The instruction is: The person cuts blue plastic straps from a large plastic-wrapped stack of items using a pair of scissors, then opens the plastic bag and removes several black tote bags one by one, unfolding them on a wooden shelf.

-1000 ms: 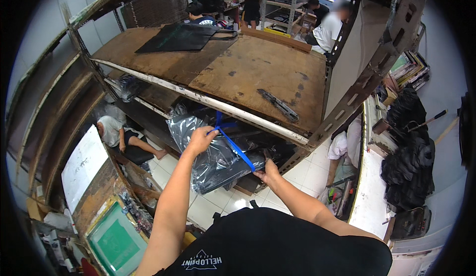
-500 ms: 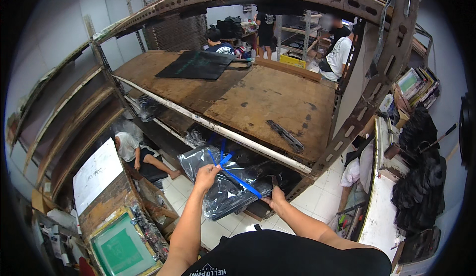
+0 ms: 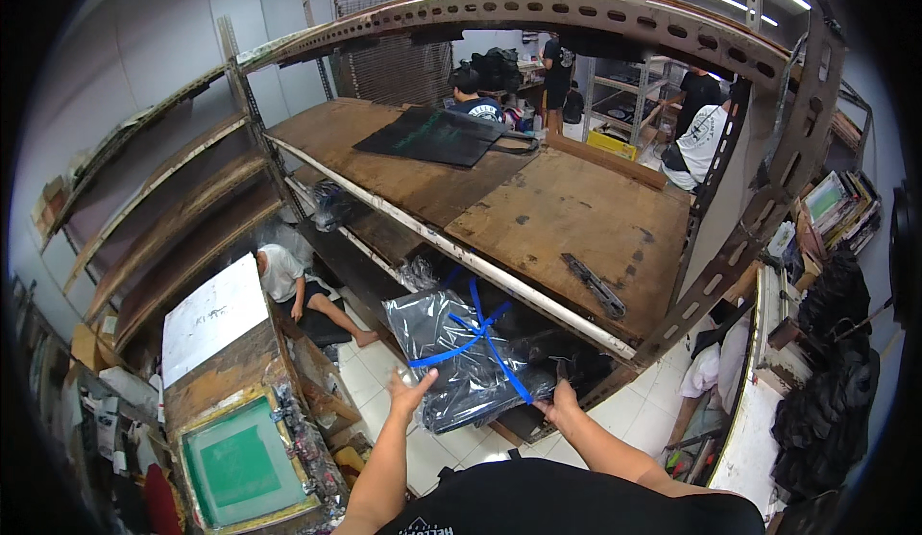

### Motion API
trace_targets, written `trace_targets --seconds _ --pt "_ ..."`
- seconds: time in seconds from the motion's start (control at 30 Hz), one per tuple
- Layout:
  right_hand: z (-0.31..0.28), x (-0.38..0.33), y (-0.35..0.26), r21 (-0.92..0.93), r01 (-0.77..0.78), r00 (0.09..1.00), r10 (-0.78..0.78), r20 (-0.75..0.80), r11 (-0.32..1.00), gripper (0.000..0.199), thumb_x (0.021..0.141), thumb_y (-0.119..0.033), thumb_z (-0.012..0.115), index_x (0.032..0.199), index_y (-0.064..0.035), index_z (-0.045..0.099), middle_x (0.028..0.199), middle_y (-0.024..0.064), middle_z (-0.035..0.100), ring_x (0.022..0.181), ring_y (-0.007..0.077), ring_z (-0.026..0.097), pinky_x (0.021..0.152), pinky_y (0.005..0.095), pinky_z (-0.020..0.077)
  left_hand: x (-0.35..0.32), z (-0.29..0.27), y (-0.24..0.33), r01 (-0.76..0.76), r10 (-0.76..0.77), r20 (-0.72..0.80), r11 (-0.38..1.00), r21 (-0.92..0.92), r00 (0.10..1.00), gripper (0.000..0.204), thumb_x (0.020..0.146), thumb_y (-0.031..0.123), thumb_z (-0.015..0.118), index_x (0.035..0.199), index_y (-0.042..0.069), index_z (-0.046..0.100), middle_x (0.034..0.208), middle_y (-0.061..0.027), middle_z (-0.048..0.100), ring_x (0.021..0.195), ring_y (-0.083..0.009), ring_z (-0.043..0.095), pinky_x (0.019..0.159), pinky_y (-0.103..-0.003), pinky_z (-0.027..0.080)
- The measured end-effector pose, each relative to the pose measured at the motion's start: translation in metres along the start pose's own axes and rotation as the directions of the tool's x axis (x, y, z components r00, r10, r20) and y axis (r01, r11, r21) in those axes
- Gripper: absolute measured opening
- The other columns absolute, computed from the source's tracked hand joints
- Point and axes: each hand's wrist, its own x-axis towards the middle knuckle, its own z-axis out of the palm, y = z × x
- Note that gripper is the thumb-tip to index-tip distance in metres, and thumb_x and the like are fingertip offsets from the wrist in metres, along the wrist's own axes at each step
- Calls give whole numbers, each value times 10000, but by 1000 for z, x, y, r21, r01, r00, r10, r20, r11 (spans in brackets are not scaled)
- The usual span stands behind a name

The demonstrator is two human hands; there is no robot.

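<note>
Plastic-wrapped bundle [image 3: 468, 379]: left hand [image 3: 409, 393] wide beside its left edge, right hand [image 3: 561, 403] around its right corner.

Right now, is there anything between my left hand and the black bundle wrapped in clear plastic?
Nothing visible stands between your left hand and the black bundle wrapped in clear plastic: the open hand is at its near left edge, beside one end of the flat blue ribbon. Actual contact is unclear.
</note>
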Motion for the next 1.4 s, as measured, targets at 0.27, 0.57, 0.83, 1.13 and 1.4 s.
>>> trace_targets --seconds 0.27,0.57,0.83,1.13,1.4 --pt "3 -14 7 -225 12 1000 -9 17 974 583 982 -568 621 1337 -109 564 1231 111 661 1107 310 651 938 565 546 18 30 -58 322 -112 496 876 -360 861 859 862 525 802 1500 74 444 1403 -122 599 1242 -262 607 1032 -435 509" --pt "-42 -4 -6 -530 -129 947 263 187 838 819 918 -741 573 1433 -106 526 1368 125 594 1079 294 655 859 498 584 28 36 -86 403 -128 540 808 -429 832 907 888 593 742 1500 7 420 1392 -142 596 1200 -255 628 1013 -427 529" --pt "24 -109 -55 -730 681 706 -209 677 -65 467 883 -481 758 916 -17 719 842 133 713 723 273 671 700 403 525 33 36 -80 408 -145 542 819 -403 828 856 901 547 751 1480 -2 440 1334 -141 639 1127 -245 671 943 -393 563" --pt "68 -2 -101 -893 355 501 -750 432 -277 800 878 -612 696 1463 -96 524 1564 230 424 1456 409 383 1196 496 324 68 48 -113 385 -66 600 821 -421 797 939 886 598 742 1518 -3 394 1427 -142 582 1239 -250 609 1033 -402 500" --pt "54 16 -109 -838 511 548 -679 488 -191 982 815 -724 701 1553 -140 422 1615 178 379 1502 357 334 1239 436 259 88 50 -124 425 -70 628 792 -437 775 947 908 571 727 1556 4 332 1425 -169 586 1194 -279 652 1003 -434 538"
